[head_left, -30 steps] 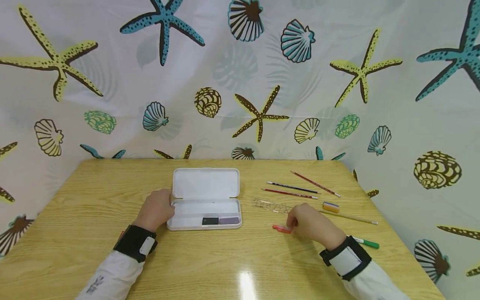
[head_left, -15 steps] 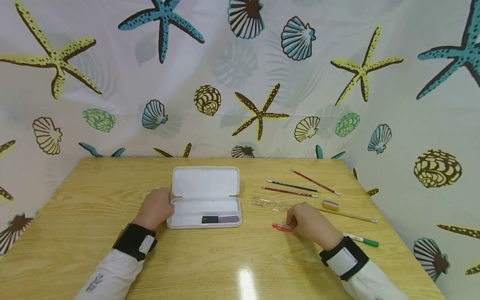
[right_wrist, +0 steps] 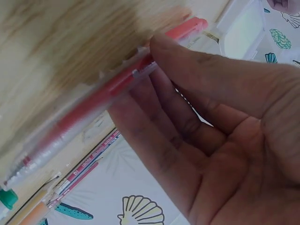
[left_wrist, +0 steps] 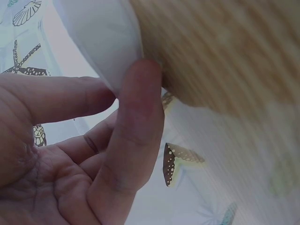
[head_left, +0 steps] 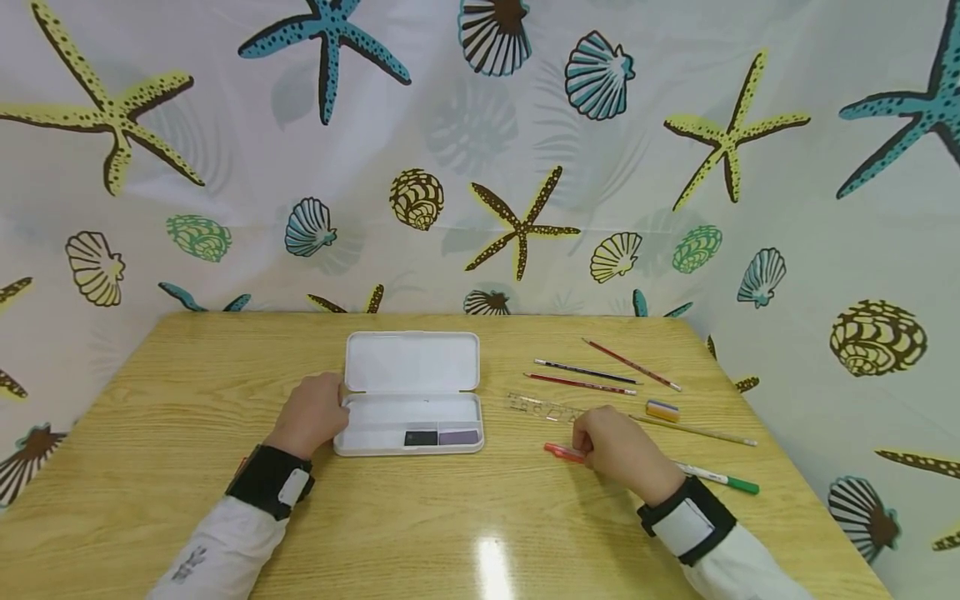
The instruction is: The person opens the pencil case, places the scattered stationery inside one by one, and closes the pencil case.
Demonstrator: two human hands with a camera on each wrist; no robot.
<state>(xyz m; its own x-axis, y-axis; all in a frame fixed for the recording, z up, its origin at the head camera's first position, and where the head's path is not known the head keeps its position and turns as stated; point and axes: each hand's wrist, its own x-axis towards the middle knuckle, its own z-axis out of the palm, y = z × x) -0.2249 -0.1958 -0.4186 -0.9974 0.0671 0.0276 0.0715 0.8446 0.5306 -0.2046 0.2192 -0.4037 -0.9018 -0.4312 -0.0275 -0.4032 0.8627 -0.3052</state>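
A white pencil case (head_left: 367,440) lies open on the table, its lid (head_left: 412,363) tipped back. At its left side, my left hand (head_left: 306,417) pinches the case's edge; the left wrist view shows the thumb and a finger (left_wrist: 140,98) at the white wall (left_wrist: 105,35). My right hand (head_left: 626,457) holds a red pen (head_left: 561,452) to the right of the case. In the right wrist view the thumb lies against the clear, red-filled barrel (right_wrist: 93,96), with the fingers on its other side. The case holds a dark block (head_left: 421,438) and a purple block (head_left: 457,438).
Behind my right hand lie a clear ruler (head_left: 543,407), two red pencils (head_left: 581,384), a dark pencil (head_left: 585,371), a striped eraser-like block (head_left: 662,410) and a thin tan stick (head_left: 705,430). A green-capped marker (head_left: 716,477) lies by the right wrist. A patterned cloth (head_left: 480,167) hangs behind.
My right forearm has shifted slightly, showing more of the green-capped marker. Both hands keep their holds on the case and the red pen.
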